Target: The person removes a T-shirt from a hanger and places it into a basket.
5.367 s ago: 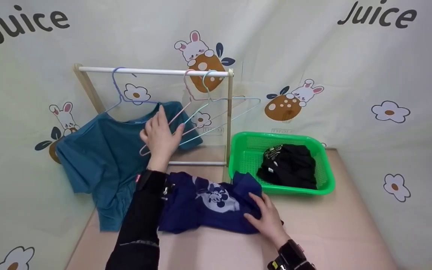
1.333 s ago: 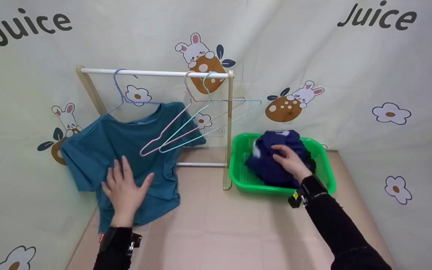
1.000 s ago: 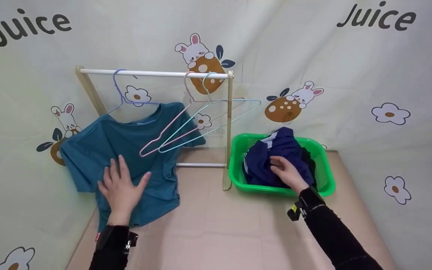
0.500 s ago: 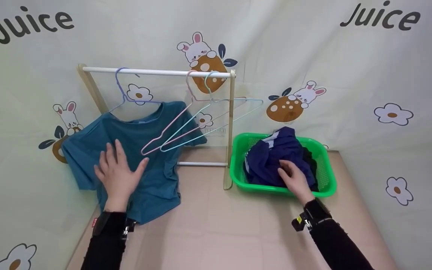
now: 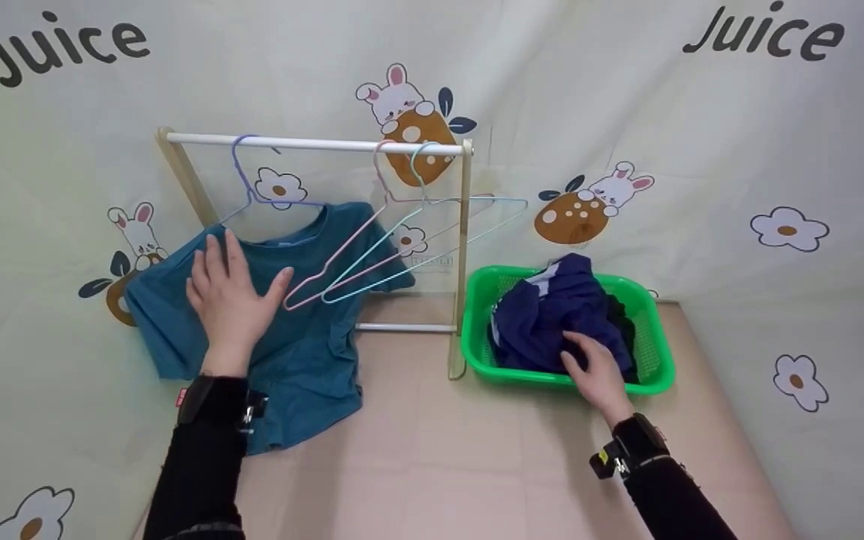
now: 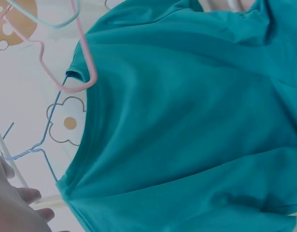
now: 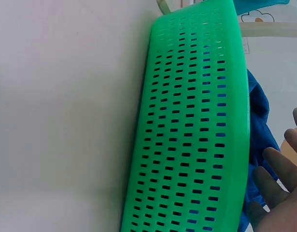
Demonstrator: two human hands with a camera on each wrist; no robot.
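A teal T-shirt hangs from a purple-blue hanger on the rack's left side. My left hand is spread in front of that shirt's upper part and holds nothing; in the left wrist view, its fingers lie apart from the cloth. A crumpled navy T-shirt lies in the green basket, on top of a black garment. Over the basket's front rim is my right hand, its fingers loosely bent near the navy cloth, gripping nothing. Whether they touch it, I cannot tell.
The small rack has a white top bar and wooden posts. A pink hanger and a mint-green hanger hang bare near its right end, jutting forward. A printed curtain stands behind the beige tabletop.
The navy T-shirt, earlier on the table before the rack, went into the basket. My right hand let it go and drew back toward the front rim. My left hand rose along the teal shirt.
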